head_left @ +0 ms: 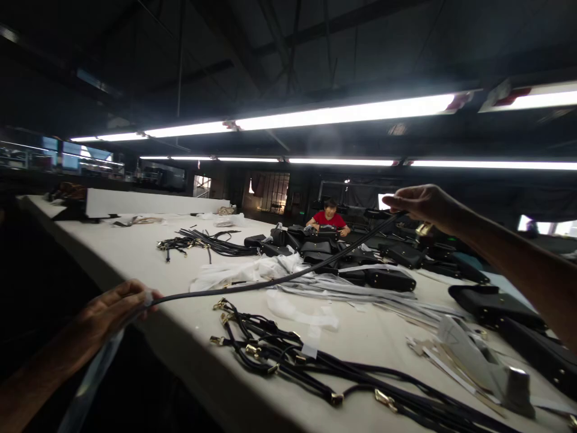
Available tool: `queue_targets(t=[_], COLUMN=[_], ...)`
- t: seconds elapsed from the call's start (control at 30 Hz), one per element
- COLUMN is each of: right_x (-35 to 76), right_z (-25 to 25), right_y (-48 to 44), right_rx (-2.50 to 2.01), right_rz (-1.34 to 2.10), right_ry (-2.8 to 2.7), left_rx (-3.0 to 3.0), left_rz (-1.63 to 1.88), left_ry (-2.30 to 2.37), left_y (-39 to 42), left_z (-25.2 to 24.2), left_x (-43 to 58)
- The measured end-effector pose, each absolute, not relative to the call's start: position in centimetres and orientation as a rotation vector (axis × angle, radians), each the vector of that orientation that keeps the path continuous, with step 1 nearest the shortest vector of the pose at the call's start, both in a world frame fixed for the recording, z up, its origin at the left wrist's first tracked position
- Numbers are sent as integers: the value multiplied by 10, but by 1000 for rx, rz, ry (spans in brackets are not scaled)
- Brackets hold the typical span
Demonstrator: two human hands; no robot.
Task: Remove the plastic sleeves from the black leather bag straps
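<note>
A long black bag strap (288, 278) stretches in the air between my two hands, rising toward the right. My left hand (115, 307), low at the table's near edge, is closed round its lower end; a translucent plastic sleeve (92, 379) hangs down from that hand. High on the right, my right hand (421, 203) pinches the strap's upper end between thumb and fingers. Beneath the strap, several black straps with gold-coloured clasps (270, 343) lie bundled on the pale table (180, 328).
Black handbags (390, 279) crowd the table's middle and right. White plastic wrapping (252, 270) lies among them. Another strap pile (211, 240) is farther back. A tape dispenser (516, 391) stands at right. A person in a red top (328, 220) sits at the far side.
</note>
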State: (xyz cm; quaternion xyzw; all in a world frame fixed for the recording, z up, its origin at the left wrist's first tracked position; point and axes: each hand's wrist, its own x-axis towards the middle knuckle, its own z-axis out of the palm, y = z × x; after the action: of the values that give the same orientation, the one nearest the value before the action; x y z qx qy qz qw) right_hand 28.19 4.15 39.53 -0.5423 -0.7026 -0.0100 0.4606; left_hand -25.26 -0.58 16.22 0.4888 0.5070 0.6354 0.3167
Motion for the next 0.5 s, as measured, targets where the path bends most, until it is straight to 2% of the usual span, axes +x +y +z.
queue_targets(t=[0.17,0.3,0.5], right_x=[224,169,115], right_z=[443,476,493], right_y=[28,10,-2], right_rx=[-1057,-917,-827], right_rz=[-211,-332,-470], right_ry=[-1793,-1914,-1965], left_rx=[1356,1488,1574], left_rz=[1737,1650,1508], left_ry=[936,751,471], left_y=[9,31,51], left_z=[213,261,305], left_x=[-201,-154,-95])
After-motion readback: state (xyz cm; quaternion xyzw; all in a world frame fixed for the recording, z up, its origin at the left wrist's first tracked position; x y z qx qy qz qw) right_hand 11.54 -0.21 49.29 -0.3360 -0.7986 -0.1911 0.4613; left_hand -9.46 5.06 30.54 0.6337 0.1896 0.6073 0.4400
